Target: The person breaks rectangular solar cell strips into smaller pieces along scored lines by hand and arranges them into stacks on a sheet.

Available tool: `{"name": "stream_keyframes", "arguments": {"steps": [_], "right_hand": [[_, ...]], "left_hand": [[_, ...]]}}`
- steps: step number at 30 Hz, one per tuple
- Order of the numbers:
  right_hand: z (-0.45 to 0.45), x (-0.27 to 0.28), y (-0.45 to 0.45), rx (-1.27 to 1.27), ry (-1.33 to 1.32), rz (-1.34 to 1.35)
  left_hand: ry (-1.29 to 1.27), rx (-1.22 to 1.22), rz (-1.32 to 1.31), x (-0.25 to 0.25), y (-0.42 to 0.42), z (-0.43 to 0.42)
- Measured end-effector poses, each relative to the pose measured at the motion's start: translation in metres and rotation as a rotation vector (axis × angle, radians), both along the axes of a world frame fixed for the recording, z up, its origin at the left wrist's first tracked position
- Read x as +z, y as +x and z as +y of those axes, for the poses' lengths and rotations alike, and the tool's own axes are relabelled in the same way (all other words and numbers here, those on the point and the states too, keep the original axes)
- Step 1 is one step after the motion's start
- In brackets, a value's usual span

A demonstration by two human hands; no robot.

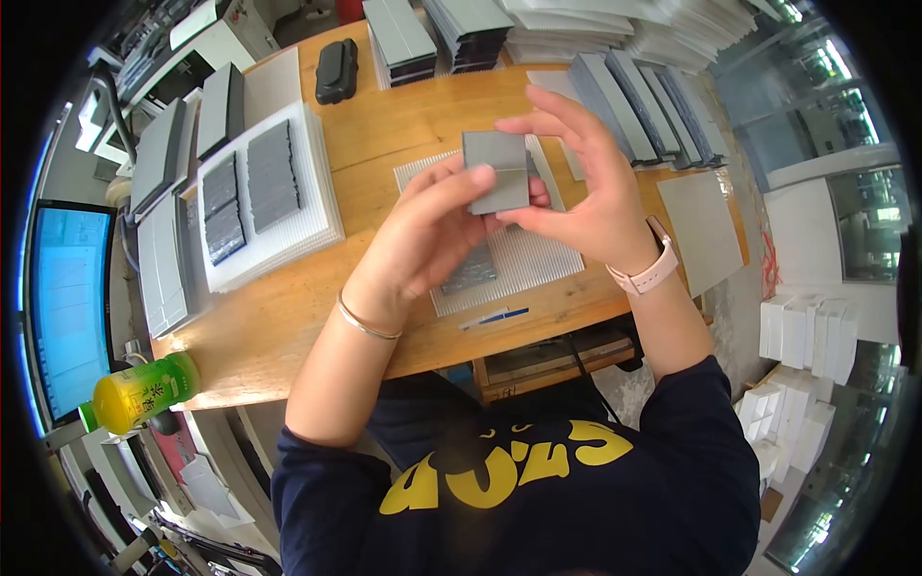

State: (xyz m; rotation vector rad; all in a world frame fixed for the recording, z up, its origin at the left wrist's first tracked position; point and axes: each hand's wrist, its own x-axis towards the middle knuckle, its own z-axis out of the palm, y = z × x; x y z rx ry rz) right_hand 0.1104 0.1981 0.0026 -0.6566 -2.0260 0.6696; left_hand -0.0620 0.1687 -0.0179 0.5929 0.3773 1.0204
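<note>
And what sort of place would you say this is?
Probably a workshop or assembly room, judging by the stacked grey panels on the wooden table and the lit monitor beside it.

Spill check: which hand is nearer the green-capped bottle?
Left. The left hand, holding the grey piece, is well right of the bottle; the right hand, at that piece's far side, is farther right.

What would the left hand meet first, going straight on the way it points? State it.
Beyond the flat grey rectangular piece it holds, probably the bare right hand, though depth is unclear.
</note>
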Motion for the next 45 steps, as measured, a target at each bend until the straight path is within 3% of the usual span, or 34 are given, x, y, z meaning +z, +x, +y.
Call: {"name": "stream_keyframes", "arguments": {"steps": [2,7,13,23,28,31,34,37,42,45], "right_hand": [[0.004,-0.003,-0.001,0.083,-0.080,0.105],[0.007,-0.010,-0.006,0.193,-0.275,0.221],[0.012,-0.005,-0.006,0.183,-0.180,0.105],[0.006,0.018,0.007,-0.004,0.237,-0.157],[0.002,0.011,0.008,-0.139,0.351,-0.396],[-0.005,0.014,0.000,-0.192,0.259,-0.247],[-0.004,0.001,0.007,-0.116,-0.180,0.076],[-0.005,-0.010,0.018,0.009,-0.728,0.120],[-0.004,-0.012,0.021,0.074,-0.871,0.220],[-0.003,-0.017,0.023,0.146,-0.942,0.258]], "left_hand": [[-0.011,-0.030,-0.159,0.007,0.001,-0.001],[0.104,0.013,-0.146,-0.003,-0.002,0.003],[0.130,0.027,-0.135,-0.009,-0.005,0.005],[0.113,0.010,-0.063,0.007,-0.002,0.002],[0.140,0.263,0.467,-0.009,0.006,0.002],[0.125,0.329,0.538,-0.008,0.007,0.002],[0.133,0.365,0.547,-0.012,0.004,0.003],[0.178,0.357,0.555,-0.007,0.005,0.001],[0.224,0.292,0.605,-0.006,0.004,-0.001],[0.183,0.249,0.486,-0.004,0.007,-0.003]]}}
